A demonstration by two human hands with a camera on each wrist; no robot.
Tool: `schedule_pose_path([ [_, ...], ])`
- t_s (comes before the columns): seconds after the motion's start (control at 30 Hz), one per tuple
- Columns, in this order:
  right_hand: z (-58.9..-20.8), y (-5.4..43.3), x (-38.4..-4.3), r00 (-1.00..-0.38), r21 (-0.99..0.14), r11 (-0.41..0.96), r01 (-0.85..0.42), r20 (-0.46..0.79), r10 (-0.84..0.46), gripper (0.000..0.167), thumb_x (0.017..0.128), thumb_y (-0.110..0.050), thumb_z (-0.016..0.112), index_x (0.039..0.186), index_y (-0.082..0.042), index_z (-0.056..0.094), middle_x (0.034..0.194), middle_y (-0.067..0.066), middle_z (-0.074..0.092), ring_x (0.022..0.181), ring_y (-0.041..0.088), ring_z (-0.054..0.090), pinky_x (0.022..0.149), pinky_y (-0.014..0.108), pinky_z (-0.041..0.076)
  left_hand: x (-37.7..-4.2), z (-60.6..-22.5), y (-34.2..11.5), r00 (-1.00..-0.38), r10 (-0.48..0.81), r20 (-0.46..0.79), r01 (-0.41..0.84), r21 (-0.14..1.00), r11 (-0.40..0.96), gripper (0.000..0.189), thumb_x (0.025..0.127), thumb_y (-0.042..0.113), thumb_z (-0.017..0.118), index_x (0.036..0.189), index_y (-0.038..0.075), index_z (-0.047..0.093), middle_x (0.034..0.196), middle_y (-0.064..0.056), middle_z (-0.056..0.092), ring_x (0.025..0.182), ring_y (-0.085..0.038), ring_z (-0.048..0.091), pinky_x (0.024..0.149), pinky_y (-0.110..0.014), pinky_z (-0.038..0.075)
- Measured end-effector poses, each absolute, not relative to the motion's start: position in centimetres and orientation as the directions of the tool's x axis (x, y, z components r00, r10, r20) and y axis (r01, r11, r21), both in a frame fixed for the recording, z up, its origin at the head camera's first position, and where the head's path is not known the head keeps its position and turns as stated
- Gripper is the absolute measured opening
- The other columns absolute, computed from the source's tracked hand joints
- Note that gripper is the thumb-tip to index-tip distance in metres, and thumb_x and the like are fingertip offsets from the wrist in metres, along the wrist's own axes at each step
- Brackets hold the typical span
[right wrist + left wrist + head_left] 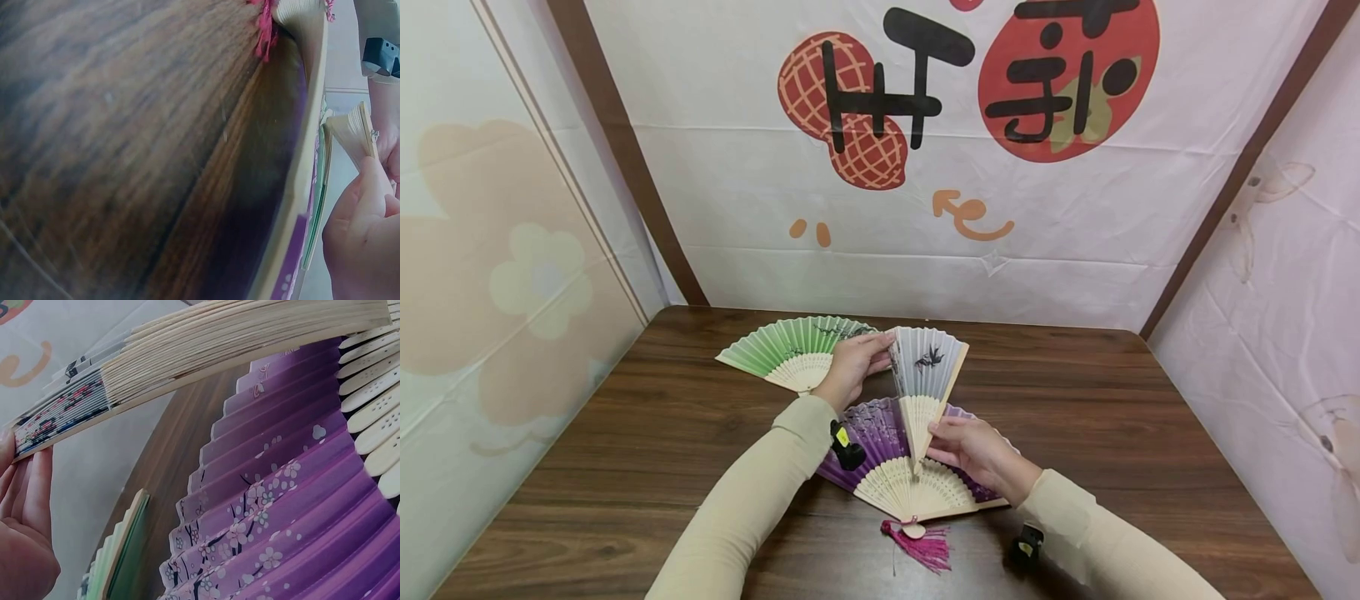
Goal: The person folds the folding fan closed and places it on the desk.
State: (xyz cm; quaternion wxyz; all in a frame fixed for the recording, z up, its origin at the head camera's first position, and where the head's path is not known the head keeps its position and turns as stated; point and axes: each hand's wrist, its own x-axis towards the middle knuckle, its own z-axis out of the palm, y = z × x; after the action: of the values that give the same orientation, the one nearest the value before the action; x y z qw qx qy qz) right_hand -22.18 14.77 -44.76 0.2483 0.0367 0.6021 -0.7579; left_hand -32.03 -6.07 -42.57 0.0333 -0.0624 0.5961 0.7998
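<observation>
- Above the spread purple blossom-print fan (pixel 891 490), a pale-ribbed grey fabric fan (pixel 928 362) hangs partly unfolded between both hands.
- Left hand (pixel 852 371): thumb and fingers pinch its upper corner.
- Right hand (pixel 976 452): bent fingers grip its lower side.

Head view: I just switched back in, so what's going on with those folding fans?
A person holds a partly spread gray folding fan in both hands. The left hand pinches the upper left edge of its leaf, and the right hand grips its lower right side. Beneath it, a purple folding fan lies spread on the wooden table, its magenta tassel toward the person. A green folding fan lies open farther back, to the left.
</observation>
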Motion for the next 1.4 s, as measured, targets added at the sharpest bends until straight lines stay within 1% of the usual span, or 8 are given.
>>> schedule_pose_path([
  [0.27, -44.78, 14.67, -22.3, -0.866, -0.891, -0.134, 0.434, -0.371, -0.335, 0.019, 0.1, -0.003, 0.054, 0.117, 0.006, 0.057, 0.088, 0.0, 0.067, 0.085, 0.009, 0.068, 0.087, 0.026, 0.063, -31.79, -42.31, -5.95, -0.991, -0.028, -0.129, -0.118, 0.963, -0.244, 0.034, 0.091, 0.011, 0.072, 0.12, -0.008, 0.066, 0.087, 0.002, 0.074, 0.071, -0.007, 0.069, 0.073, -0.022, 0.064],
  [0.37, -44.83, 14.7, -22.4, -0.864, -0.891, -0.127, 0.436, -0.374, -0.337, 0.02, 0.101, -0.003, 0.054, 0.118, 0.007, 0.056, 0.088, 0.001, 0.067, 0.084, 0.009, 0.068, 0.086, 0.026, 0.063, -31.84, -42.3, -5.94, -0.992, -0.025, -0.122, -0.113, 0.965, -0.236, 0.033, 0.091, 0.011, 0.072, 0.118, -0.007, 0.067, 0.088, 0.001, 0.075, 0.071, -0.007, 0.069, 0.074, -0.022, 0.064],
  [0.63, -44.69, 14.57, -22.41, -0.856, -0.891, -0.122, 0.437, -0.371, -0.361, 0.015, 0.101, -0.003, 0.053, 0.113, 0.005, 0.059, 0.088, 0.0, 0.068, 0.085, 0.009, 0.069, 0.087, 0.026, 0.062, -32.03, -42.46, -5.87, -0.991, -0.029, -0.134, -0.123, 0.964, -0.234, 0.033, 0.09, 0.011, 0.073, 0.117, -0.007, 0.067, 0.088, 0.0, 0.075, 0.069, -0.008, 0.068, 0.073, -0.022, 0.064],
  [0.77, -44.46, 14.5, -22.34, -0.85, -0.886, -0.135, 0.444, -0.369, -0.375, 0.009, 0.1, 0.0, 0.053, 0.101, -0.002, 0.062, 0.086, 0.0, 0.068, 0.082, 0.009, 0.069, 0.085, 0.025, 0.063, -32.1, -42.47, -5.85, -0.99, -0.028, -0.137, -0.126, 0.963, -0.238, 0.033, 0.09, 0.011, 0.074, 0.116, -0.007, 0.067, 0.088, 0.0, 0.075, 0.07, -0.008, 0.069, 0.074, -0.023, 0.064],
  [0.87, -44.32, 14.57, -22.24, -0.845, -0.885, -0.133, 0.446, -0.368, -0.387, 0.015, 0.099, 0.001, 0.054, 0.092, -0.007, 0.064, 0.083, 0.0, 0.068, 0.08, 0.008, 0.069, 0.084, 0.024, 0.063, -32.07, -42.43, -5.79, -0.989, -0.025, -0.144, -0.134, 0.961, -0.243, 0.032, 0.089, 0.011, 0.074, 0.115, -0.006, 0.068, 0.086, 0.001, 0.075, 0.07, -0.009, 0.069, 0.074, -0.023, 0.064],
  [0.93, -44.26, 14.63, -22.2, -0.843, -0.887, -0.13, 0.442, -0.362, -0.397, 0.017, 0.099, 0.001, 0.054, 0.089, -0.008, 0.065, 0.083, 0.0, 0.068, 0.08, 0.008, 0.069, 0.084, 0.024, 0.063, -32.0, -42.35, -5.75, -0.989, -0.022, -0.149, -0.139, 0.96, -0.245, 0.031, 0.089, 0.01, 0.074, 0.115, -0.006, 0.068, 0.086, 0.001, 0.075, 0.07, -0.009, 0.069, 0.075, -0.023, 0.064],
  [1.23, -44.32, 14.6, -22.22, -0.841, -0.896, -0.112, 0.43, -0.352, -0.411, 0.017, 0.099, 0.001, 0.054, 0.091, -0.008, 0.066, 0.084, -0.001, 0.068, 0.081, 0.007, 0.069, 0.083, 0.024, 0.063, -31.89, -42.19, -5.63, -0.988, -0.025, -0.15, -0.141, 0.965, -0.223, 0.034, 0.09, 0.011, 0.074, 0.118, -0.006, 0.067, 0.093, -0.003, 0.076, 0.071, -0.008, 0.068, 0.075, -0.024, 0.064],
  [1.4, -44.23, 14.43, -22.09, -0.843, -0.906, -0.094, 0.412, -0.34, -0.416, 0.014, 0.099, 0.0, 0.054, 0.094, -0.006, 0.065, 0.084, -0.001, 0.066, 0.082, 0.007, 0.068, 0.084, 0.025, 0.063, -31.87, -42.25, -5.65, -0.989, -0.015, -0.144, -0.138, 0.967, -0.212, 0.035, 0.09, 0.012, 0.074, 0.119, -0.006, 0.067, 0.098, -0.007, 0.076, 0.071, -0.009, 0.068, 0.077, -0.024, 0.064],
])
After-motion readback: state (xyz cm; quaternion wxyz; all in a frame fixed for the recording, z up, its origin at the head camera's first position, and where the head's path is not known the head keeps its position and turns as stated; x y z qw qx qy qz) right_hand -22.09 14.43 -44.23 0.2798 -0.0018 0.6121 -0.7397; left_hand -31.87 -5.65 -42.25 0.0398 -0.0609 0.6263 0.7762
